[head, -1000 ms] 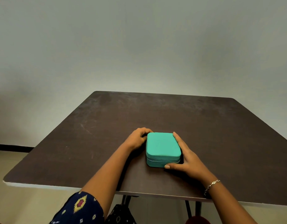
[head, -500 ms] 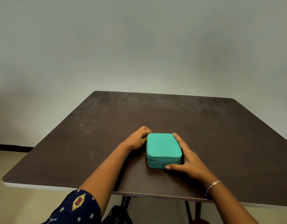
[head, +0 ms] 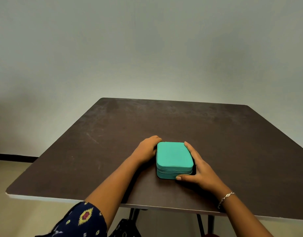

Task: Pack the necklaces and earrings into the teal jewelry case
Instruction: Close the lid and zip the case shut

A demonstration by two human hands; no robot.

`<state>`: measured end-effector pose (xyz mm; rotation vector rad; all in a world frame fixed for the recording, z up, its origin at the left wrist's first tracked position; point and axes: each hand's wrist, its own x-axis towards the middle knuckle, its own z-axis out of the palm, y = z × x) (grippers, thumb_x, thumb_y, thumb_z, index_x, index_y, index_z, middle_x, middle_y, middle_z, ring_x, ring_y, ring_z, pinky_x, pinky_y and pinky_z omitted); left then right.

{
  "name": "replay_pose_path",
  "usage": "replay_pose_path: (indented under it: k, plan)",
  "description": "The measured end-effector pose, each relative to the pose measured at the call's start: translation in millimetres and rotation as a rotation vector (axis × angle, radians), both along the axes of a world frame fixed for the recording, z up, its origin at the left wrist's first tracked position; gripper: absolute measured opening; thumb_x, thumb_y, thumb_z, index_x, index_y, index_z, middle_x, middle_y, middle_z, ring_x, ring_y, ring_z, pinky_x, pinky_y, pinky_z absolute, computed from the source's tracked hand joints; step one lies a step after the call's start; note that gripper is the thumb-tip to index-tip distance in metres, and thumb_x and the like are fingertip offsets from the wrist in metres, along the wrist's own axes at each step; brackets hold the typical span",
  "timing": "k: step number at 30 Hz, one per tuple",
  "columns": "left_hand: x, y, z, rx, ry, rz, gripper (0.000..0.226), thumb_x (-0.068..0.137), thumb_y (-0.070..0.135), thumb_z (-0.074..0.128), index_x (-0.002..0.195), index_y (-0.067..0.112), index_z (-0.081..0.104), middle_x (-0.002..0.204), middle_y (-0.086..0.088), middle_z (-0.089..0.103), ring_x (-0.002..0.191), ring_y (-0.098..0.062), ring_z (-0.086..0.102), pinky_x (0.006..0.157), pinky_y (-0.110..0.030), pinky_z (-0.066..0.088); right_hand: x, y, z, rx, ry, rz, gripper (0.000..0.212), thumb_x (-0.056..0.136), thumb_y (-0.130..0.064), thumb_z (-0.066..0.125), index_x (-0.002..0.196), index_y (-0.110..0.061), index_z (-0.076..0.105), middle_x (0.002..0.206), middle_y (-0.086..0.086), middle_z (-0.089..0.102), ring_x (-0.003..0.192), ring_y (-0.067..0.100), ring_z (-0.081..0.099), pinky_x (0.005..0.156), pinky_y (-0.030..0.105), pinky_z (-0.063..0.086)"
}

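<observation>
The teal jewelry case (head: pixel 174 156) lies shut on the dark brown table (head: pixel 164 117), near the front edge, and its zip line runs round the side. My left hand (head: pixel 147 149) is curled against the case's left side, with the fingers at the far left corner. My right hand (head: pixel 201 170) holds the right side, with the fingers along that side and the thumb on the front right corner. No necklaces or earrings are in view.
A grey wall stands behind the table. The table's near edge (head: pixel 164 207) runs just below my forearms. A dark patterned bag (head: pixel 126 228) hangs under the table by its legs. A chain bracelet (head: pixel 226 198) is on my right wrist.
</observation>
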<state>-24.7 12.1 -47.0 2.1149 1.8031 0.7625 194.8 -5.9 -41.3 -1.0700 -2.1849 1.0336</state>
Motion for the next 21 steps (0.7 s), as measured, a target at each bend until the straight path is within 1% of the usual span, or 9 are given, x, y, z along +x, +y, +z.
replay_pose_path:
  k: [2, 4, 5, 8, 11, 13, 16, 19, 21]
  plan:
    - [-2, 1, -3, -0.02, -0.071, -0.007, 0.018, 0.091, 0.007, 0.046, 0.103, 0.004, 0.059, 0.108, -0.01, 0.059, 0.1, -0.025, 0.055, 0.081, -0.028, 0.039, 0, 0, 0, 0.002, 0.001, -0.003, 0.101, 0.067, -0.031, 0.079, 0.135, -0.046, 0.006, 0.148, -0.016, 0.019, 0.13, 0.003, 0.025, 0.107, 0.026, 0.026]
    - [-5, 3, 4, -0.144, -0.176, -0.043, 0.025, 0.093, 0.003, 0.043, 0.112, 0.007, 0.059, 0.118, -0.006, 0.057, 0.109, -0.019, 0.053, 0.091, -0.028, 0.04, 0, 1, 0, 0.002, 0.003, -0.004, 0.101, 0.067, -0.032, 0.08, 0.134, -0.047, 0.006, 0.149, -0.015, 0.02, 0.131, 0.004, 0.026, 0.108, 0.027, 0.027]
    - [-5, 4, 9, -0.208, -0.188, -0.083, 0.03, 0.093, 0.0, 0.04, 0.116, 0.007, 0.058, 0.121, -0.005, 0.055, 0.111, -0.015, 0.05, 0.095, -0.027, 0.039, 0, 1, -1, -0.002, 0.003, -0.003, 0.101, 0.067, -0.031, 0.08, 0.134, -0.047, 0.006, 0.149, -0.014, 0.021, 0.132, 0.005, 0.026, 0.108, 0.028, 0.027]
    - [-6, 9, 26, -0.326, -0.097, -0.19, 0.037, 0.092, -0.006, 0.038, 0.12, 0.008, 0.058, 0.12, -0.003, 0.05, 0.107, -0.01, 0.045, 0.095, -0.022, 0.035, 0, 2, -1, -0.013, 0.003, 0.001, 0.1, 0.067, -0.031, 0.079, 0.134, -0.047, 0.006, 0.148, -0.014, 0.021, 0.13, 0.005, 0.027, 0.108, 0.03, 0.028]
    - [-8, 18, 33, -0.364, 0.03, -0.215, 0.033, 0.092, -0.001, 0.043, 0.118, 0.012, 0.06, 0.125, -0.01, 0.05, 0.114, -0.021, 0.048, 0.102, -0.032, 0.037, 0, 2, 0, -0.013, 0.002, 0.004, 0.097, 0.068, -0.03, 0.079, 0.133, -0.047, 0.009, 0.147, -0.015, 0.021, 0.128, 0.004, 0.027, 0.108, 0.03, 0.029]
    - [-11, 23, 36, -0.39, 0.084, -0.226, 0.027, 0.092, 0.001, 0.045, 0.114, 0.007, 0.061, 0.121, -0.011, 0.054, 0.106, -0.02, 0.051, 0.097, -0.033, 0.04, 0, 2, -1, -0.014, 0.004, 0.001, 0.097, 0.067, -0.03, 0.08, 0.132, -0.048, 0.009, 0.146, -0.015, 0.022, 0.129, 0.004, 0.027, 0.109, 0.03, 0.029]
    - [-10, 25, 44, -0.433, 0.082, -0.27, 0.018, 0.093, 0.002, 0.045, 0.103, 0.003, 0.06, 0.107, -0.008, 0.059, 0.088, -0.013, 0.051, 0.084, -0.029, 0.038, 0, 2, -1, -0.017, 0.013, -0.002, 0.099, 0.067, -0.028, 0.08, 0.133, -0.048, 0.008, 0.142, -0.018, 0.024, 0.129, 0.003, 0.027, 0.106, 0.025, 0.028]
    - [-4, 24, 52, -0.457, 0.152, -0.33, 0.03, 0.094, 0.0, 0.041, 0.119, 0.006, 0.055, 0.102, 0.002, 0.049, 0.092, -0.009, 0.044, 0.084, -0.02, 0.034, 0, 2, -2, -0.02, 0.021, -0.004, 0.099, 0.068, -0.027, 0.08, 0.133, -0.048, 0.009, 0.138, -0.021, 0.025, 0.126, 0.001, 0.028, 0.102, 0.02, 0.028]
    - [-1, 26, 53, -0.457, 0.204, -0.343, 0.033, 0.094, 0.001, 0.042, 0.124, 0.01, 0.054, 0.101, 0.004, 0.044, 0.096, -0.009, 0.042, 0.089, -0.022, 0.034, 0, 3, -2, -0.02, 0.02, -0.006, 0.097, 0.067, -0.027, 0.08, 0.133, -0.048, 0.011, 0.137, -0.022, 0.025, 0.126, 0.001, 0.029, 0.102, 0.021, 0.029]
